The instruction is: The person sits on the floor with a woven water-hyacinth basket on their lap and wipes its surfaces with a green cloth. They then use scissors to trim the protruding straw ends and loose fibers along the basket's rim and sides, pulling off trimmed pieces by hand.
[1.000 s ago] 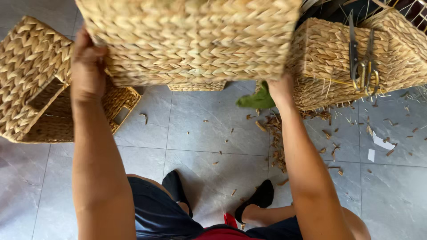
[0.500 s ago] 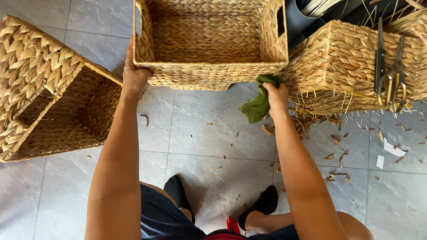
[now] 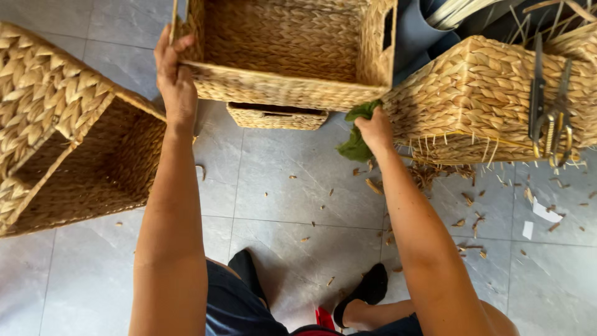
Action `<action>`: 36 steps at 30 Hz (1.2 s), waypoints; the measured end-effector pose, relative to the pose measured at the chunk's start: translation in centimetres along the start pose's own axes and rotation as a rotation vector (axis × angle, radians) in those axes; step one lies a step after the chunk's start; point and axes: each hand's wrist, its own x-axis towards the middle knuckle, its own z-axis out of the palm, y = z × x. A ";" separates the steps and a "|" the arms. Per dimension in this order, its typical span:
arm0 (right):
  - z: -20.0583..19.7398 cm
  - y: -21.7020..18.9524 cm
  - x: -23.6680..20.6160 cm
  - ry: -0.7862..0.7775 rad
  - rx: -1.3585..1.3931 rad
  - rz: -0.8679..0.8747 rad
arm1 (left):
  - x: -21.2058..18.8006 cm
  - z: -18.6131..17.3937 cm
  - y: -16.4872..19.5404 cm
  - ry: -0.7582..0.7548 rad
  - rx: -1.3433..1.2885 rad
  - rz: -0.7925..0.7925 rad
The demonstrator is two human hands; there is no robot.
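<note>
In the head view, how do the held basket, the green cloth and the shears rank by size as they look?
1. Held basket, clearly largest.
2. Green cloth and shears: they look alike, so no ranking; the right hand partly hides the cloth.

Bare arms, dark shorts and black footwear, seen from above

Both forearms are bare to the elbow and beyond, with no sleeves, watch or rings showing on the left hand point(image 3: 176, 84) or the right hand point(image 3: 375, 130). Lower down, dark navy fabric shorts point(image 3: 233, 305) cover the lap, with a small bright red patch of cloth point(image 3: 323, 318) at the bottom edge of the view. The feet wear black soft footwear: one point(image 3: 252, 274) on the left, one point(image 3: 367, 292) on the right.
</note>
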 end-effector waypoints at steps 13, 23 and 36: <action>-8.3 2.6 -12.0 -0.562 0.056 0.131 | -1.5 -2.1 10.0 0.097 -0.125 -0.375; -20.5 1.4 -24.5 -0.421 0.076 0.158 | -11.8 -13.4 12.0 0.585 -0.756 -0.517; -19.5 0.8 -26.6 -0.348 0.219 0.097 | -8.4 -14.3 19.9 0.574 -0.821 -0.437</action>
